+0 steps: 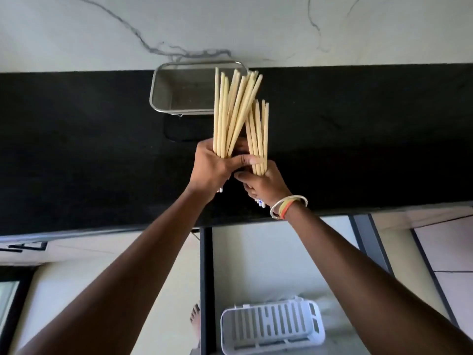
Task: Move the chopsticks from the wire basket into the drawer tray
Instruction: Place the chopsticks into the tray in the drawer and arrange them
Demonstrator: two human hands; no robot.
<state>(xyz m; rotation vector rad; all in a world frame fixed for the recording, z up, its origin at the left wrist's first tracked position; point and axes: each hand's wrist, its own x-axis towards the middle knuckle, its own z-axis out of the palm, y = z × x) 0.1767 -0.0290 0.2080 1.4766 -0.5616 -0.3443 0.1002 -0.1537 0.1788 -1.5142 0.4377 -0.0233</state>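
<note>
Gripping chopsticks (235,111) in your left hand (212,170) and right hand (263,185) above the counter, you had emptied the wire basket (163,88); lowering them into the white drawer tray (271,326) probably came next.

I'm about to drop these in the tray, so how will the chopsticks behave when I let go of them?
The chopsticks look stiff and light, so both bunches should lift easily. They already fan apart above the left hand and right hand, so they may scatter on release. Being thin and smooth-looking, they might roll or poke through the slots of the tray.
</note>
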